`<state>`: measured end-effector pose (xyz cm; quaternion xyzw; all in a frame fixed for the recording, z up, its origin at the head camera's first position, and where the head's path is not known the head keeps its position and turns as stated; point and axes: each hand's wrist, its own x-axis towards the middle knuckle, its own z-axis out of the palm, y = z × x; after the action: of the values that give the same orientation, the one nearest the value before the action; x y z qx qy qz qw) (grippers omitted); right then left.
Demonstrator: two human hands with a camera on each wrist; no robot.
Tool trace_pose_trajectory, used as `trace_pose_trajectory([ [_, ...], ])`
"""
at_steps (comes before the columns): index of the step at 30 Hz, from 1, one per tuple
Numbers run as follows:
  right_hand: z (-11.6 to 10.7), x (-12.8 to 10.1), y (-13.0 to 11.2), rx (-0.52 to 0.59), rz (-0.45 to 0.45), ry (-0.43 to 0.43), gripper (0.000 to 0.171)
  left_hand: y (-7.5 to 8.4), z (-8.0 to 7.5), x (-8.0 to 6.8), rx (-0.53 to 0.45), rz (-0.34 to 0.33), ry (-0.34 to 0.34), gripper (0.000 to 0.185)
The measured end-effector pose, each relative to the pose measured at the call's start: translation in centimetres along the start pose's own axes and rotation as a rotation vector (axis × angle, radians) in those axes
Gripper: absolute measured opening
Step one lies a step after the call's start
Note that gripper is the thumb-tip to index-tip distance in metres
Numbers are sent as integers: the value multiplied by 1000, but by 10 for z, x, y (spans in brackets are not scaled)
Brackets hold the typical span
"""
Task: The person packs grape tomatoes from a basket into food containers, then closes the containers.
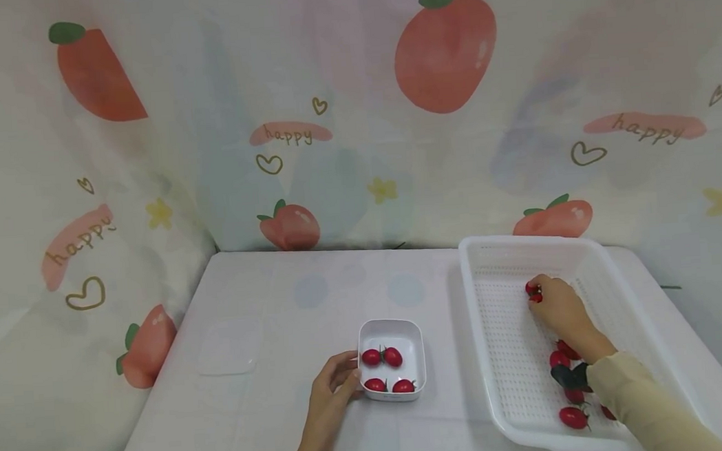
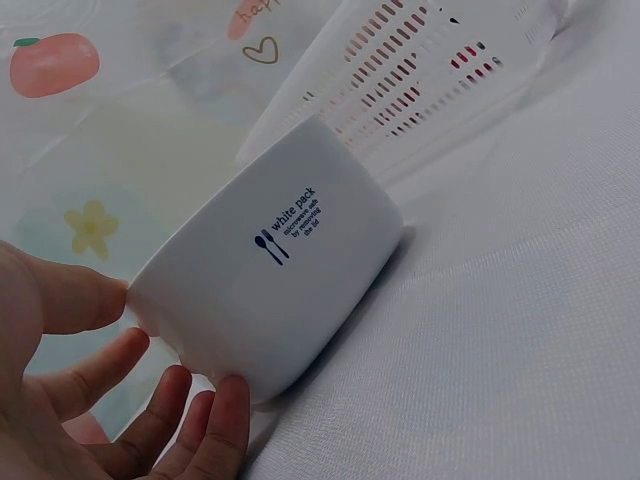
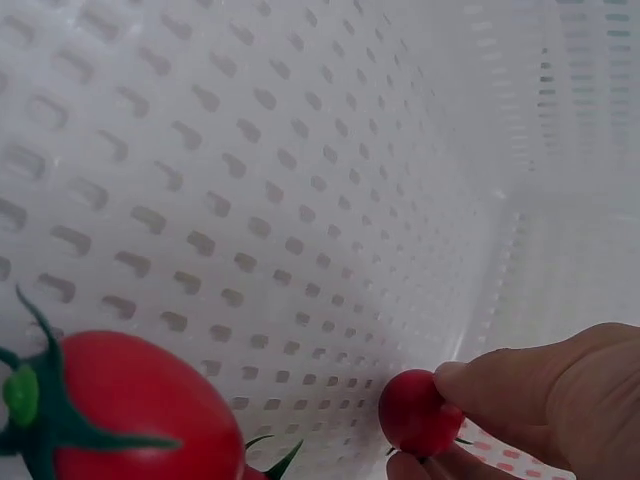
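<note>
- Nearest to you, your left hand [image 1: 332,382] curls around the near-left corner of the small white container [image 1: 392,359] – the left wrist view shows the thumb on one side and the fingers [image 2: 215,420] tucked against the rounded wall, so it is gripping and steadying the tub on the white tablecloth [image 1: 274,431].
- Inside that container lie four cherry tomatoes [image 1: 381,356], two towards the far side and two towards the near wall, none stacked.
- To your right sits the white perforated basket [image 1: 499,258]; several more tomatoes [image 1: 573,417] rest at its near end beside your sleeve [image 1: 645,401].
- Further in, your right hand [image 1: 561,306] has its fingertips closed on one cherry tomato [image 3: 418,412] on the basket floor – a pinch between thumb and fingertip, as the right wrist view shows it. A second, larger-looking tomato [image 3: 130,410] with a green calyx lies close to that camera.
- Judging by its look, the pinched tomato is light, smooth and a little slippery, with a thin skin that would bruise or split under a hard squeeze; take it across its round middle with soft pads, not by the stem, which may pull off.
- The basket's slotted floor gives no flat seat, so a loosely held tomato is likely to roll.
- Beyond the container, a clear flat lid [image 1: 228,347] lies on the cloth to the left, well apart from both hands.
- Farthest off hangs the backdrop printed with peaches [image 1: 443,48].
</note>
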<state>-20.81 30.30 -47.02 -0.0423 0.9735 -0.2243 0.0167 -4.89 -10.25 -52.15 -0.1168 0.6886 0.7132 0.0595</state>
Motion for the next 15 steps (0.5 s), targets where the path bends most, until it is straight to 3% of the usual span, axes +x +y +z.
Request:
trace_pose_trajectory([
  [15, 1, 0, 1, -26, -11, -13, 34, 1, 1, 0, 9, -10, 5, 43],
])
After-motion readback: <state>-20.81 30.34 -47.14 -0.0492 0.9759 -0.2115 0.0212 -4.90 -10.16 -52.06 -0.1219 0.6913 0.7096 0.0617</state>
